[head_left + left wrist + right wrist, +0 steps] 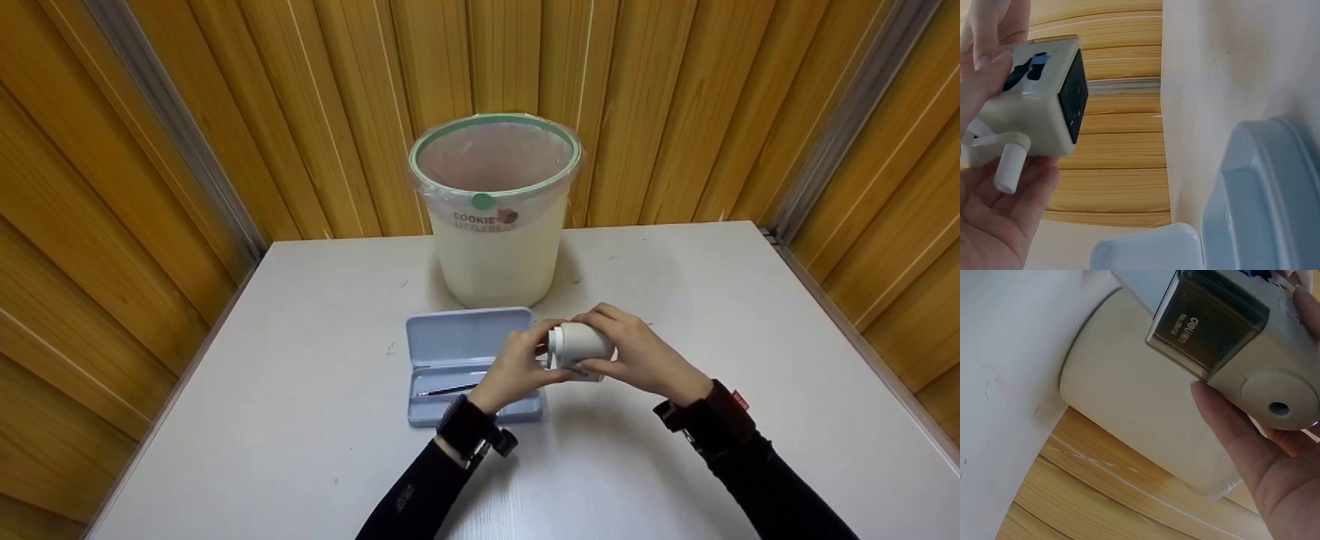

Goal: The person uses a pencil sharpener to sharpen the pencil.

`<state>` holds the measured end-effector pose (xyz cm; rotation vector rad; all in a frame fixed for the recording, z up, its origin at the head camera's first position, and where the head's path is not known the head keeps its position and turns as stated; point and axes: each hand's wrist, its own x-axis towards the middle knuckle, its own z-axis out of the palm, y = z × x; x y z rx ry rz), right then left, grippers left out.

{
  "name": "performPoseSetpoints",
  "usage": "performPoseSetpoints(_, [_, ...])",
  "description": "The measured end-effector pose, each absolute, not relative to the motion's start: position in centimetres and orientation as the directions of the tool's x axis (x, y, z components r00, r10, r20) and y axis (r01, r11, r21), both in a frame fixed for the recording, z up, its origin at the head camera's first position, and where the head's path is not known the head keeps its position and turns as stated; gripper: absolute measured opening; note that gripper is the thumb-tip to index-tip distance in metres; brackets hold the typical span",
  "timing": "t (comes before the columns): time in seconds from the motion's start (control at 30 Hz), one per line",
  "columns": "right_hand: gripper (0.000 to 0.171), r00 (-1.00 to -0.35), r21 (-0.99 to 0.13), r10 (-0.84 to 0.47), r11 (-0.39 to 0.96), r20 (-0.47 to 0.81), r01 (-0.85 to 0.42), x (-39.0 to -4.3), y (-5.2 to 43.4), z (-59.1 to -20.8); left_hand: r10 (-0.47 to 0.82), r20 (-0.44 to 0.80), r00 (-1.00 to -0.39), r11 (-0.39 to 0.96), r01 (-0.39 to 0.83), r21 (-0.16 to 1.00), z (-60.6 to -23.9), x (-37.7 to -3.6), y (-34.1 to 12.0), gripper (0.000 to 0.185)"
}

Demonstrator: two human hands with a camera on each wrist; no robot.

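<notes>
Both hands hold a white pencil sharpener (579,345) just above the table (300,315), in front of an open light-blue pencil case (450,341). My right hand (634,351) grips its body, thumb underneath and fingers over the top. My left hand (523,364) holds the end that carries the crank. The left wrist view shows the sharpener (1033,107) with its small crank handle (1008,166) resting against my palm. From the right wrist, the sharpener (1241,343) shows a dark shavings drawer (1207,320) and a round pencil hole (1279,406).
A cream waste bin (496,217) with a clear liner and green rim stands behind the case, near the wooden back wall. A dark pen (450,390) lies in the case's tray. Wooden panel walls close in the table on three sides.
</notes>
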<state>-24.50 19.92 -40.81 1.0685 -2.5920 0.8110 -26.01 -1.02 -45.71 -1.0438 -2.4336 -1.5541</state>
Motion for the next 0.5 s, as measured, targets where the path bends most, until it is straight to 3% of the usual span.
performPoseSetpoints(0.13, [0.052, -0.718, -0.465, -0.554, 0.548, 0.422, -0.696, -24.6, 19.8, -40.9, 0.476, 0.4, -0.783, 0.217, 0.545, 0.81, -45.7, -26.0, -1.0, 0.053])
performPoseSetpoints(0.37, [0.081, -0.805, -0.684, -0.459, 0.448, 0.376, -0.575, -25.2, 20.4, -42.1, 0.44, 0.382, -0.813, 0.191, 0.5, 0.845, -45.4, -26.3, -1.8, 0.056])
performPoseSetpoints(0.5, [0.079, -0.849, -0.768, -0.433, 0.416, 0.304, -0.487, -25.7, 20.7, -43.7, 0.439, 0.372, -0.818, 0.168, 0.482, 0.86, -45.1, -26.5, -2.1, 0.056])
